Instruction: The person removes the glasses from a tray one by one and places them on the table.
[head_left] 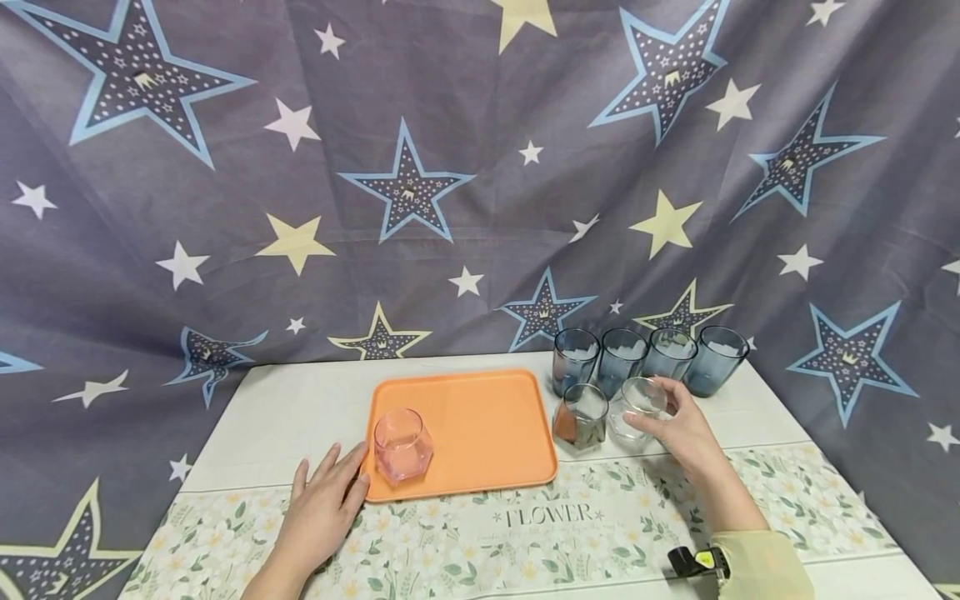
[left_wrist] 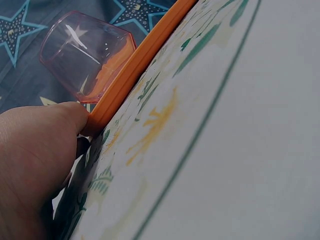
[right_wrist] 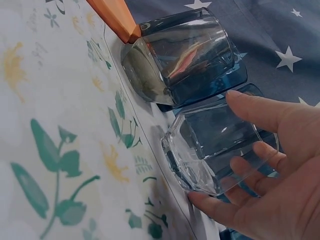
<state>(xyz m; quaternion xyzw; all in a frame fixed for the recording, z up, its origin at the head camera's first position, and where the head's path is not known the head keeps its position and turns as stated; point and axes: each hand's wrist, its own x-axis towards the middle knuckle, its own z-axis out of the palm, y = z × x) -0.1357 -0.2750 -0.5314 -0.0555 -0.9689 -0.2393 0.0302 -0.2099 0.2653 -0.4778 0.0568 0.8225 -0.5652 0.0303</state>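
With its thumb on one side and its fingers on the other, my right hand [head_left: 684, 429] holds a clear drinking glass [right_wrist: 210, 145] at the right of the table. Just left of that glass stands a grey-tinted glass [head_left: 583, 415] with a faceted base. My left hand [head_left: 321, 510] touches the left edge of an orange tray [head_left: 480, 433], its fingers fairly straight and the thumb by the near corner. On the tray's left part a pink-tinted glass [head_left: 402, 450] stands upright, near the left fingertips. The left wrist view shows the thumb against the tray's rim.
Several blue tumblers stand in a row behind the clear and grey glasses, from the leftmost blue tumbler [head_left: 575, 362] to the rightmost blue tumbler [head_left: 716, 362]. A flower-printed runner [head_left: 555, 533] crosses the white table [head_left: 300, 408]. A star-patterned curtain [head_left: 480, 250] hangs behind.
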